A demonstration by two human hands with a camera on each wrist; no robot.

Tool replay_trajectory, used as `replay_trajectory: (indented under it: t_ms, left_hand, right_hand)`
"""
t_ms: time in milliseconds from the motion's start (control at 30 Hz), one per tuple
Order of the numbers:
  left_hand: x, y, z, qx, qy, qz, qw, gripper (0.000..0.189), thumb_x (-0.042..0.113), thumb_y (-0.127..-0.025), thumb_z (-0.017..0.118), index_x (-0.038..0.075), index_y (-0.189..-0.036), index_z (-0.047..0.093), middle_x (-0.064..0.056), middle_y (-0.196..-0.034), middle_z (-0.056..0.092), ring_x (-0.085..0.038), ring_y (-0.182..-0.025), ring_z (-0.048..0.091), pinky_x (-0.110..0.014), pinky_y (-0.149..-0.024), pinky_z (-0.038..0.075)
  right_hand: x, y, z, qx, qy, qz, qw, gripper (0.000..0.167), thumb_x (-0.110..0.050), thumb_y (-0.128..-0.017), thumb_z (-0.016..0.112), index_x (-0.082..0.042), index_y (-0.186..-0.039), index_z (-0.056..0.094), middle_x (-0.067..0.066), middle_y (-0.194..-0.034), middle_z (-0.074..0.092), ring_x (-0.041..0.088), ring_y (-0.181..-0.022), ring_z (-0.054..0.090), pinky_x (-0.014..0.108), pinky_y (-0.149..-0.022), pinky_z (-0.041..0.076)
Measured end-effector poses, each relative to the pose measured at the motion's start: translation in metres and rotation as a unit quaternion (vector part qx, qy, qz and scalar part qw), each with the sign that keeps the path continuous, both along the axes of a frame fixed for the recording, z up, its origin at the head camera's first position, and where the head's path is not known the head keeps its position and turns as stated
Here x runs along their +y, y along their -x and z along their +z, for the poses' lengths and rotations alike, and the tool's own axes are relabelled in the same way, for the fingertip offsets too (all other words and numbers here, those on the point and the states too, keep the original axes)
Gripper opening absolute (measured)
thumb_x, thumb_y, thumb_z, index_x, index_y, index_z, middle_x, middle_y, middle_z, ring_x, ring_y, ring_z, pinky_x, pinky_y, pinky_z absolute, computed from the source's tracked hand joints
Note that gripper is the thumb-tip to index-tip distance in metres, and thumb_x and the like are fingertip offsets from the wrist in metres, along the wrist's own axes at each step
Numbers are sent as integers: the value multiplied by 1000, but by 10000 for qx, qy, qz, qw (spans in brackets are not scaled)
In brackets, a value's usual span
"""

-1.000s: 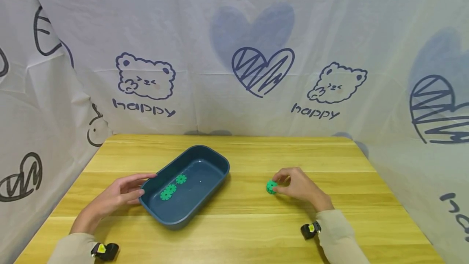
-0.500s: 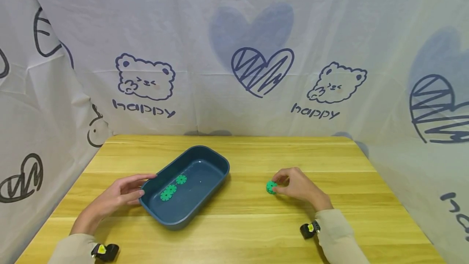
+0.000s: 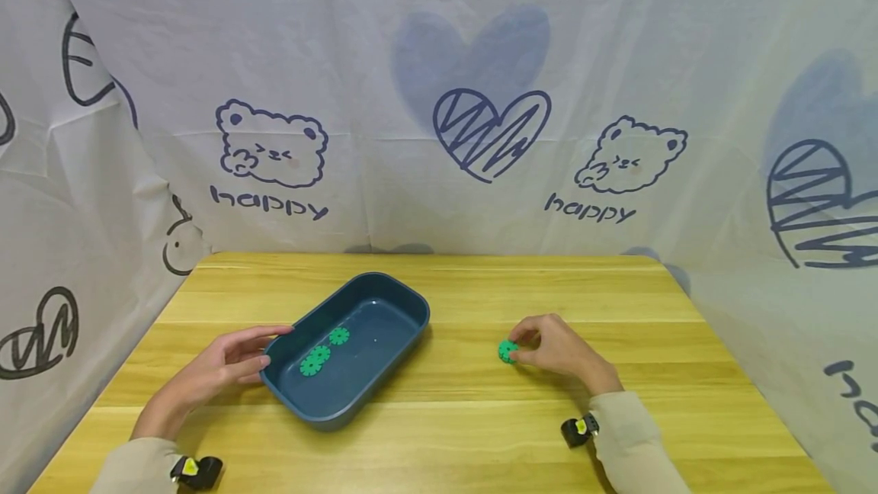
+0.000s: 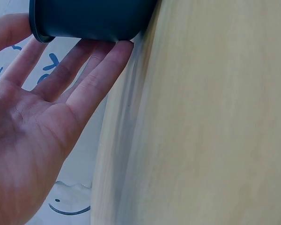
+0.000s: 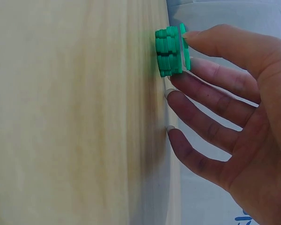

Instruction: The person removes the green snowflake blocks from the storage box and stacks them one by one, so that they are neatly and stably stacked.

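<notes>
White cloth (image 3: 384, 227) hangs at the far, left and right sides, printed with bears, hearts and, twice along the far side, the word "happy"; more lettering at the right is cut off by the head view's edge. The wooden tabletop (image 3: 480, 441) runs out of view at the near side. On its left half a dark blue bin (image 3: 373, 341) stands upright, its long axis slanting from near left to far right.

At the bin's left end, the left hand (image 3: 219, 360) has its fingers extended and spread, tips against the outer wall and thumb at the rim, not wrapped round it. Farther right, the right hand (image 3: 559, 349) has thumb and forefinger pinched on a disc, the remaining fingers loosely curved. Each wrist bears a black device (image 3: 199, 471) with a yellow patch, too small to read.

Inside the bin's left half lie green discs (image 3: 311, 365), two touching and one slightly apart, faces up. Right of the bin, a stack of green discs (image 5: 168, 51) stands with its axis upright; its count is hard to make out, the fingers partly hiding it. The pinched top disc (image 5: 185, 50) shows a thin gap from the rest
</notes>
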State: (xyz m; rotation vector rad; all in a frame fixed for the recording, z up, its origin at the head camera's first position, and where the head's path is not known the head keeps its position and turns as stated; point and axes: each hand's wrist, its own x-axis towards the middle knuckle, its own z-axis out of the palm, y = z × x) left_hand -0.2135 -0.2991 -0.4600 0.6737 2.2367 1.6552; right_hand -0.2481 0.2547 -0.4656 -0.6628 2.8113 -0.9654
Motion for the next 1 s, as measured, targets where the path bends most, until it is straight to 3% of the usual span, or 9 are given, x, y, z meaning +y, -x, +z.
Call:
replay_trajectory:
  t_ms: [267,500,1000]
  left_hand:
    - [1,0,2,-10,29,-6,10000,48,8,-105,53,0,-152,45,32,-142,53,16,-125,51,-26,-89,60]
    - [-1,0,0,86,-193,-231,9995,47,3,-106,49,-4,-152,42,28,-145,55,6,-123,60,-29,-89,61]
    - [-1,0,0,123,-221,-265,9993,47,2,-106,48,-4,-152,42,27,-145,55,4,-122,61,-29,-88,62]
  right_hand:
    - [0,0,0,5,-4,-25,10000,20,-20,-88,82,-10,-105,77,1,-102,77,15,-94,71,34,-85,60]
    - [1,2,-3,23,22,-10,10000,20,-21,-88,83,-10,-104,77,0,-101,77,13,-92,70,31,-83,59]
    - [1,1,-3,26,-24,-22,10000,21,-21,-88,83,-10,-104,77,1,-101,77,12,-92,70,29,-82,60]
